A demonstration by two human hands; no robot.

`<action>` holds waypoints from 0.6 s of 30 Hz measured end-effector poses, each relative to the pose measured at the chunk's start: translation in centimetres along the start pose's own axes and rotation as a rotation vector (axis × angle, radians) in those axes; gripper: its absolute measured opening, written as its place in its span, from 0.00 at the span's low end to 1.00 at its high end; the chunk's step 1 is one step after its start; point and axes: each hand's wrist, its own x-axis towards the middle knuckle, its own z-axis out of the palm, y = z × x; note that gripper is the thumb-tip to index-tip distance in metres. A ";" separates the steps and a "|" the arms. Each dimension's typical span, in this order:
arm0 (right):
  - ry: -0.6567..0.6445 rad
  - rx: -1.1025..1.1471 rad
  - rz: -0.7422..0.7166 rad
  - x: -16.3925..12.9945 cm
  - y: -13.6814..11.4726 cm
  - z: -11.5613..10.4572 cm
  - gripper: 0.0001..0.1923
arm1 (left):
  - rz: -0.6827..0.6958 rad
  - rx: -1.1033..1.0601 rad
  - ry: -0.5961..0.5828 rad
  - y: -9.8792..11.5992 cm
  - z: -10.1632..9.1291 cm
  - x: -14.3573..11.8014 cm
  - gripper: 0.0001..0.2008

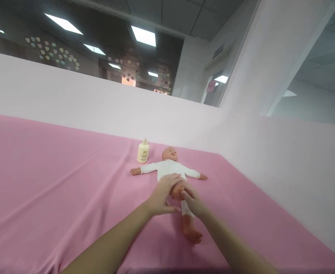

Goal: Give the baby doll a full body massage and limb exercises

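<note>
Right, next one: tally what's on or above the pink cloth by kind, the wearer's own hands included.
Baby doll: 1
Bottle: 1
Hands, left hand and right hand: 2
Total: 4

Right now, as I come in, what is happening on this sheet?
The person's right hand holds one raised foot of a doll; the left hand curves beside it, thumb apart. The doll lies face up on the sheet, arms spread. A bottle stands near its head.
</note>
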 end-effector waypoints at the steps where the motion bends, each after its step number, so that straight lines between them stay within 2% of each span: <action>1: 0.015 -0.007 -0.031 -0.2 0.6 0.3 0.21 | -0.003 -0.043 0.034 0.3 0.8 0.0 0.51; 3: 0.037 -0.035 -0.083 -0.5 1.4 0.7 0.21 | -0.035 -0.079 0.082 0.5 2.2 -0.2 0.54; 6: 0.047 -0.066 -0.075 -1.1 1.8 0.8 0.20 | -0.090 -0.060 0.092 0.4 3.3 -0.5 0.48; 11: -0.099 -0.060 -0.063 -1.3 2.9 -0.2 0.17 | -0.112 0.015 -0.008 0.4 3.2 -0.3 0.42; 15: -0.181 -0.001 -0.161 -1.5 4.1 -1.2 0.13 | -0.071 -0.020 -0.018 0.5 3.2 0.0 0.39; 18: -0.255 -0.025 -0.152 -2.0 4.4 -1.7 0.20 | -0.104 -0.068 -0.001 0.7 3.5 0.3 0.38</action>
